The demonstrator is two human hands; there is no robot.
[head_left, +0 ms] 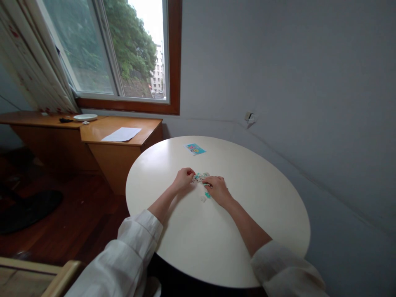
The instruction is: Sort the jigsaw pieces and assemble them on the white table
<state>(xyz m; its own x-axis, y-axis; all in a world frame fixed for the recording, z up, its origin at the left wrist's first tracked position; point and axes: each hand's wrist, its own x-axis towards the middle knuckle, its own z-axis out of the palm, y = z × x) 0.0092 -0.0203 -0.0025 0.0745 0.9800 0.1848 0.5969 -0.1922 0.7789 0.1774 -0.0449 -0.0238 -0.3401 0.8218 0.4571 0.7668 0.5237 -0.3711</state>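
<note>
Both my hands rest near the middle of a round white table [262, 231]. My left hand [183, 179] is curled, its fingertips pinched at the left edge of a small cluster of jigsaw puzzle pieces [201, 177]. My right hand [217, 189] lies over the cluster's right side, fingers bent down onto the pieces. Two loose pieces [205, 197], one teal and one white, lie just below, by my right hand. A small colourful picture card [195, 149] lies farther back on the table. What each hand grips is too small to make out.
A wooden desk [123, 142] stands left of the table with a white sheet of paper [121, 134] on it; a white plate [85, 117] sits farther left. A window is behind. A wall socket [250, 117] is on the grey wall. A wooden chair corner [62, 276] shows bottom left.
</note>
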